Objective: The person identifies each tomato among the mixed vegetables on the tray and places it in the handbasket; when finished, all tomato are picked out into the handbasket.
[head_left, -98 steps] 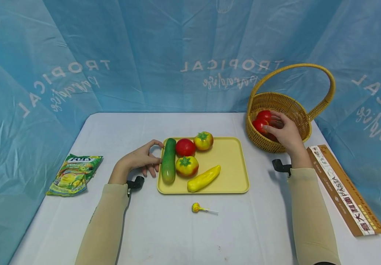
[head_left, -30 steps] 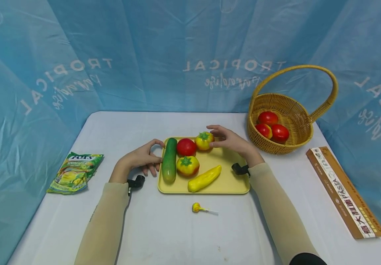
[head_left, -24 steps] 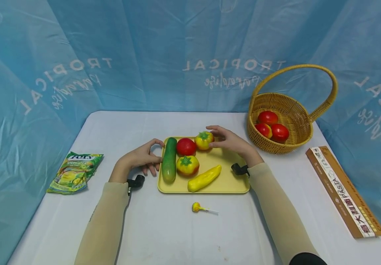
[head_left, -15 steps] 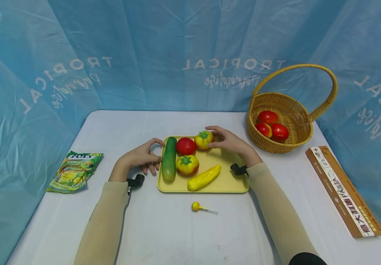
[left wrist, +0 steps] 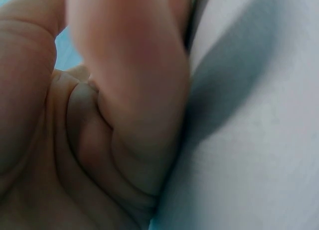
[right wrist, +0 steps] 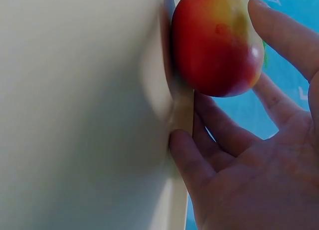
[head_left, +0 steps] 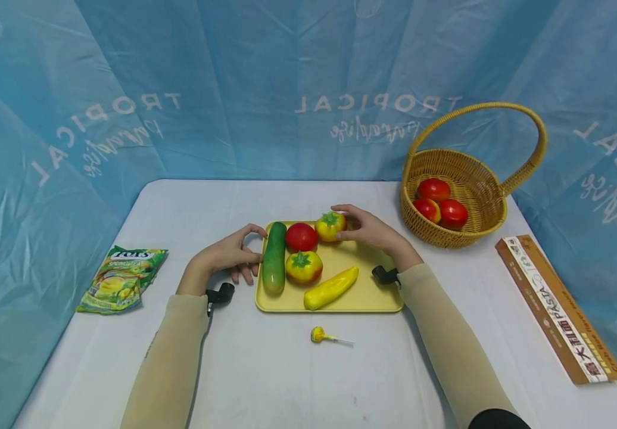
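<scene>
1. Head view shows us a smooth, glossy yellow-red tomato (head_left: 330,226) at the far edge of a flat yellow plastic tray (head_left: 373,292); a woven wicker basket (head_left: 480,232) sits well apart.
2. Our left wrist view is blurred skin; we cannot tell what those fingers touch there.
3. Our right hand (head_left: 371,230) cups the tomato, fingers (right wrist: 279,30) curled round it. Our left hand (head_left: 226,257) rests relaxed, fingers apart, beside a cucumber (head_left: 274,258).

A wicker basket (head_left: 493,214) with a looped handle stands at two o'clock on the white table (head_left: 265,381), holding three red tomatoes (head_left: 440,202). A long pasta box (head_left: 557,307) lies at three o'clock; a green candy bag (head_left: 121,280) lies at nine o'clock and a yellow lollipop (head_left: 318,335) at six
</scene>
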`<state>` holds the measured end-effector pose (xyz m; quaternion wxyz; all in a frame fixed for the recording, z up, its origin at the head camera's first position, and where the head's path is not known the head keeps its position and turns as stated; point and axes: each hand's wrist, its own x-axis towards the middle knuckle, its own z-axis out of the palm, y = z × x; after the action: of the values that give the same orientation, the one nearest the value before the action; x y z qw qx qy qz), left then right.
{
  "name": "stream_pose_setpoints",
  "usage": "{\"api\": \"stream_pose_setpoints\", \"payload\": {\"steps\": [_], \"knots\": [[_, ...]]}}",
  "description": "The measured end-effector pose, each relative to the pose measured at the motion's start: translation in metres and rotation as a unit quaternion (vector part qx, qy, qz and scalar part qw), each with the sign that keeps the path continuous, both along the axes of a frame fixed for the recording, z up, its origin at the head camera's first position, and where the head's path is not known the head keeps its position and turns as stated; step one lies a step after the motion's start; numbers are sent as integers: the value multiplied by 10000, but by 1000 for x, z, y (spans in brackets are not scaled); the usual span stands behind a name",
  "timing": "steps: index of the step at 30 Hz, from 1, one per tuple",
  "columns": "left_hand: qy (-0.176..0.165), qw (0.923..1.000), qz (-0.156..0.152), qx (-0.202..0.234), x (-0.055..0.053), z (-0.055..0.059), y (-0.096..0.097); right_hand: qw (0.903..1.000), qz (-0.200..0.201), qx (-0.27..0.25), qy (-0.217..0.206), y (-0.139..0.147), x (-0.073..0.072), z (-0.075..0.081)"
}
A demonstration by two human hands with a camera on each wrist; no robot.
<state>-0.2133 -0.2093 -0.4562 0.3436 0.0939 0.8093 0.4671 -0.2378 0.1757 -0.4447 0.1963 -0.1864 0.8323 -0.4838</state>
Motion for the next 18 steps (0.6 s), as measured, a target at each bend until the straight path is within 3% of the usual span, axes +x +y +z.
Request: {"api": "stream_pose_setpoints", "payload": {"steps": [18], "knots": [[5,10000,-5,30,-1,-3,-2,9998,-97,111,150,-4,-1,-4]]}}
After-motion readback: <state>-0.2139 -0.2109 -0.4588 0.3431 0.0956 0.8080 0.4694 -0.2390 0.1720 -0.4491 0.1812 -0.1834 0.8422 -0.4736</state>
